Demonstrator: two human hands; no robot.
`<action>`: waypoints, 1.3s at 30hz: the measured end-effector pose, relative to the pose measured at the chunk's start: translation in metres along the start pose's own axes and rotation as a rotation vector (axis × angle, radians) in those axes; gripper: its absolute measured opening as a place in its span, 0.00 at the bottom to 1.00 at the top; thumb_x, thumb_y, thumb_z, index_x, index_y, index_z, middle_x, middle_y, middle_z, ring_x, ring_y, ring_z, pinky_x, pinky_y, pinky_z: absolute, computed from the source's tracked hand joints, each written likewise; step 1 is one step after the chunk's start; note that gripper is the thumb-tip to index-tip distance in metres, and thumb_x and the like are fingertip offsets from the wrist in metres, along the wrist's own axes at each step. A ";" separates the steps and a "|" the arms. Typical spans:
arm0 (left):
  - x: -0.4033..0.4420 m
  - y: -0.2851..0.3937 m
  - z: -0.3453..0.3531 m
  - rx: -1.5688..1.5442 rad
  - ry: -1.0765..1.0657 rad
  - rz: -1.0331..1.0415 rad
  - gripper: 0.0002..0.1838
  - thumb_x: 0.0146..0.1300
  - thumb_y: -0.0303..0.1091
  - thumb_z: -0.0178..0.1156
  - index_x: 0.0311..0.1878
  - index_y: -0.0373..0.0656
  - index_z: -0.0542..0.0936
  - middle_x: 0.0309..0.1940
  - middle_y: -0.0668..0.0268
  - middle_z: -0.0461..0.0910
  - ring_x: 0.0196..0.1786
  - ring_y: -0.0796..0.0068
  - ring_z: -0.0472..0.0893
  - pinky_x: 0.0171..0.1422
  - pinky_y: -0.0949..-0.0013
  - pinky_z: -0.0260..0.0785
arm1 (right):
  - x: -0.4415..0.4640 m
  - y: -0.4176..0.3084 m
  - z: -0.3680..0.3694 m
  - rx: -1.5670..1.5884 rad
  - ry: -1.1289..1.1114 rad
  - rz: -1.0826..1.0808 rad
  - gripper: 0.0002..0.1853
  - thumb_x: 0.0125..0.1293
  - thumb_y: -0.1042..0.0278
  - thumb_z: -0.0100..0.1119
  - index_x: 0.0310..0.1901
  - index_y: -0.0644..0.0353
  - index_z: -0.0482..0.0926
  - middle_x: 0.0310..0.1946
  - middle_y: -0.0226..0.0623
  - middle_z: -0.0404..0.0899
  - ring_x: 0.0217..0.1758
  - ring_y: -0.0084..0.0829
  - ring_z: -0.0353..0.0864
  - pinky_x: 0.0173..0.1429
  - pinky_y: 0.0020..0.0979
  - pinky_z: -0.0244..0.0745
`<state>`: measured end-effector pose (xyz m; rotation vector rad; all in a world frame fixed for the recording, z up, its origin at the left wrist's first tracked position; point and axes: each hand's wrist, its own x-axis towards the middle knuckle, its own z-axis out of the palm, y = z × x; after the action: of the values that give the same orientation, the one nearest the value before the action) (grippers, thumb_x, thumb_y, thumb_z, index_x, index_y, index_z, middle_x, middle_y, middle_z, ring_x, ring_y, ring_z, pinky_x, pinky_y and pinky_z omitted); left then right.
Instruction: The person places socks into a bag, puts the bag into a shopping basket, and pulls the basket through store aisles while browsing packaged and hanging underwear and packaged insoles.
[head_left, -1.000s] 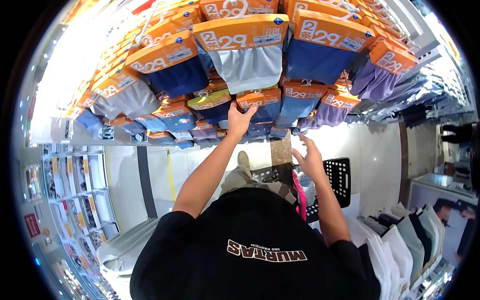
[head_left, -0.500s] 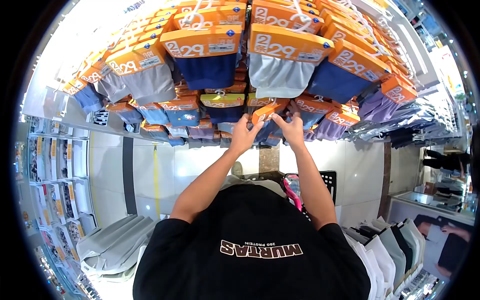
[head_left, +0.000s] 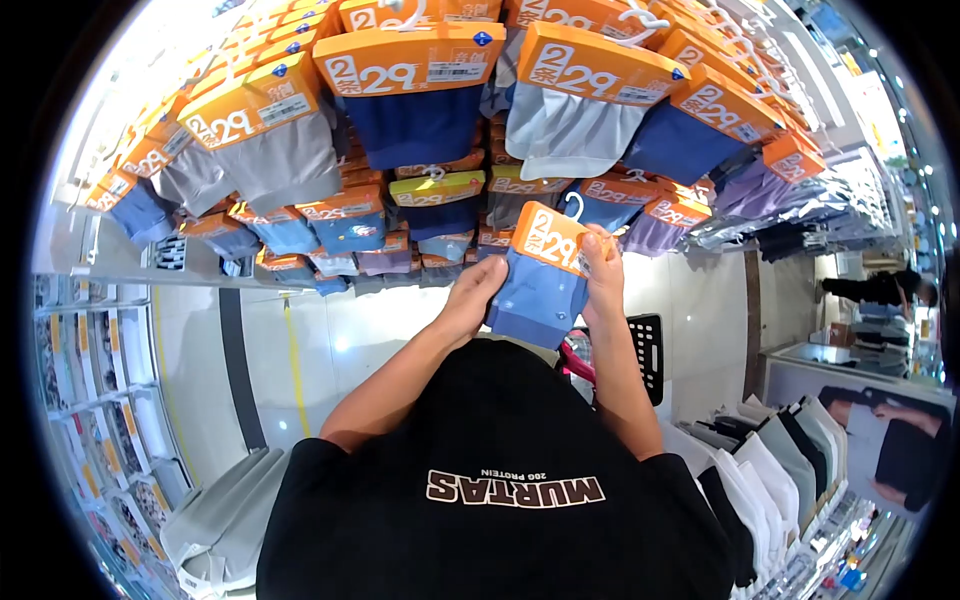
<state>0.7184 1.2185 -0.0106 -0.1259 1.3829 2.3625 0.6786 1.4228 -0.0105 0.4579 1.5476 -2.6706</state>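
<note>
A pack of blue underwear (head_left: 538,308) with an orange "2条29" header card and a white hook is held up in front of my chest, tilted slightly. My left hand (head_left: 474,298) holds its left edge, the fingers partly hidden behind it. At the upper right side, my right hand (head_left: 603,275) grips the card and the fabric edge. Just beyond hang rows of similar packs, among them a navy pack (head_left: 415,125) and a pale grey pack (head_left: 572,130) in the upper row. A yellow-carded pack (head_left: 437,190) hangs lower down.
Below my right forearm is a black shopping basket (head_left: 647,360) with a pink handle. Grey garments (head_left: 225,510) hang at the lower left and more clothes (head_left: 780,450) at the lower right. Shelves of small packets (head_left: 95,370) line the left. A person in dark clothes (head_left: 880,290) is far right.
The blue pack has come away from the lower rack row and toward my chest, now fully showing between both hands. My view has shifted slightly.
</note>
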 end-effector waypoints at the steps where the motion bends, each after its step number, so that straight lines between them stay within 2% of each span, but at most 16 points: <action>1: -0.004 0.003 0.000 -0.023 -0.044 -0.030 0.18 0.75 0.39 0.57 0.58 0.35 0.77 0.45 0.68 0.80 0.45 0.84 0.77 0.51 0.76 0.70 | -0.001 0.005 0.002 0.038 0.031 0.007 0.19 0.70 0.55 0.64 0.53 0.60 0.74 0.42 0.34 0.82 0.41 0.23 0.83 0.48 0.26 0.80; 6: -0.008 0.014 0.011 -0.004 -0.200 -0.068 0.10 0.71 0.33 0.63 0.48 0.37 0.79 0.37 0.68 0.82 0.36 0.82 0.80 0.42 0.76 0.74 | -0.036 0.003 0.036 0.289 -0.257 0.527 0.20 0.76 0.44 0.50 0.49 0.54 0.76 0.37 0.31 0.81 0.38 0.23 0.83 0.42 0.25 0.80; 8: -0.004 0.015 0.017 -0.051 -0.255 -0.075 0.08 0.70 0.31 0.62 0.46 0.38 0.77 0.37 0.65 0.83 0.36 0.78 0.83 0.42 0.73 0.78 | -0.047 0.035 0.027 0.234 -0.235 0.426 0.17 0.77 0.47 0.47 0.45 0.53 0.75 0.28 0.25 0.73 0.27 0.20 0.75 0.33 0.23 0.74; 9: -0.009 0.024 0.028 -0.138 -0.237 -0.098 0.08 0.71 0.32 0.62 0.44 0.38 0.76 0.34 0.64 0.83 0.31 0.75 0.84 0.34 0.72 0.78 | -0.052 0.052 0.023 0.205 -0.222 0.376 0.16 0.78 0.49 0.46 0.42 0.53 0.74 0.23 0.22 0.69 0.22 0.18 0.71 0.28 0.22 0.71; 11: -0.011 0.022 0.027 -0.088 -0.216 -0.051 0.09 0.72 0.33 0.61 0.45 0.37 0.76 0.34 0.63 0.83 0.29 0.73 0.84 0.31 0.72 0.78 | -0.078 0.026 0.049 0.347 -0.009 0.451 0.13 0.78 0.53 0.45 0.44 0.53 0.72 0.23 0.23 0.69 0.15 0.17 0.67 0.19 0.19 0.65; 13: -0.014 0.020 0.023 -0.070 -0.198 -0.024 0.10 0.73 0.34 0.60 0.47 0.37 0.75 0.33 0.62 0.83 0.28 0.72 0.84 0.30 0.72 0.78 | -0.071 0.031 0.042 0.092 -0.213 0.201 0.12 0.77 0.54 0.47 0.45 0.53 0.73 0.23 0.24 0.69 0.15 0.18 0.68 0.19 0.19 0.64; 16: -0.015 0.019 0.015 -0.101 -0.171 -0.041 0.10 0.73 0.35 0.59 0.48 0.37 0.75 0.33 0.63 0.83 0.30 0.74 0.84 0.32 0.70 0.79 | -0.071 0.026 0.039 0.146 -0.402 0.145 0.10 0.74 0.60 0.53 0.48 0.55 0.74 0.31 0.27 0.74 0.28 0.17 0.75 0.27 0.18 0.70; 19: -0.013 0.015 0.007 -0.113 -0.191 -0.024 0.10 0.73 0.34 0.59 0.50 0.38 0.75 0.38 0.65 0.83 0.38 0.77 0.83 0.42 0.69 0.78 | -0.051 0.049 0.024 0.034 -0.341 0.041 0.10 0.72 0.64 0.57 0.50 0.57 0.75 0.39 0.29 0.76 0.37 0.20 0.76 0.38 0.21 0.75; 22: -0.009 0.009 -0.004 -0.054 0.014 0.070 0.14 0.73 0.37 0.58 0.56 0.40 0.75 0.45 0.66 0.81 0.49 0.79 0.80 0.55 0.68 0.74 | -0.022 0.062 0.010 -0.185 -0.270 -0.216 0.10 0.72 0.67 0.57 0.51 0.59 0.75 0.43 0.31 0.77 0.41 0.24 0.78 0.46 0.27 0.78; 23: -0.009 0.013 -0.006 -0.224 0.039 0.005 0.18 0.74 0.40 0.57 0.61 0.41 0.74 0.52 0.66 0.79 0.55 0.77 0.78 0.62 0.67 0.70 | -0.015 0.055 0.006 0.041 -0.183 -0.113 0.12 0.70 0.72 0.60 0.52 0.60 0.73 0.45 0.33 0.78 0.44 0.25 0.79 0.47 0.28 0.80; 24: -0.010 0.020 -0.007 -0.254 0.030 -0.046 0.19 0.74 0.41 0.56 0.61 0.41 0.74 0.53 0.65 0.79 0.56 0.76 0.78 0.62 0.67 0.70 | -0.014 0.036 0.014 0.265 -0.093 -0.007 0.15 0.68 0.76 0.62 0.53 0.60 0.70 0.46 0.36 0.79 0.46 0.26 0.80 0.48 0.29 0.81; 26: -0.007 0.031 -0.009 -0.319 0.009 -0.150 0.21 0.75 0.43 0.54 0.63 0.40 0.73 0.56 0.64 0.78 0.57 0.73 0.78 0.64 0.66 0.69 | -0.010 0.019 0.021 -0.171 -0.024 -0.112 0.18 0.67 0.74 0.65 0.54 0.60 0.69 0.46 0.37 0.79 0.47 0.25 0.80 0.45 0.28 0.81; 27: 0.005 0.015 -0.016 -0.307 0.051 -0.158 0.25 0.72 0.45 0.60 0.65 0.40 0.72 0.55 0.64 0.80 0.55 0.74 0.79 0.61 0.68 0.70 | -0.007 0.016 0.018 -0.243 -0.038 -0.131 0.18 0.67 0.73 0.66 0.54 0.61 0.70 0.45 0.37 0.79 0.47 0.24 0.80 0.45 0.27 0.80; 30: 0.029 -0.002 -0.023 0.301 0.035 -0.002 0.25 0.68 0.43 0.65 0.61 0.38 0.75 0.53 0.63 0.82 0.52 0.72 0.80 0.60 0.67 0.71 | 0.006 0.012 0.011 -0.428 -0.090 -0.246 0.19 0.67 0.70 0.68 0.54 0.62 0.70 0.43 0.37 0.78 0.46 0.23 0.80 0.47 0.26 0.79; 34: 0.059 -0.013 -0.027 0.587 0.080 0.321 0.26 0.66 0.46 0.66 0.56 0.33 0.77 0.48 0.59 0.83 0.50 0.72 0.80 0.58 0.67 0.71 | 0.032 0.011 0.005 -0.524 -0.133 -0.382 0.21 0.66 0.67 0.69 0.54 0.66 0.70 0.43 0.37 0.79 0.47 0.22 0.79 0.52 0.25 0.76; 39: 0.081 -0.009 -0.023 0.386 0.167 0.152 0.26 0.68 0.51 0.62 0.52 0.34 0.78 0.43 0.59 0.83 0.45 0.72 0.80 0.54 0.67 0.71 | 0.068 0.006 0.008 -0.666 -0.163 -0.381 0.24 0.66 0.63 0.69 0.56 0.68 0.71 0.46 0.41 0.80 0.49 0.27 0.78 0.55 0.29 0.74</action>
<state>0.6444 1.2265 -0.0515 -0.1136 1.9645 2.1908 0.6128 1.4213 -0.0295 -0.0915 2.4941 -2.1056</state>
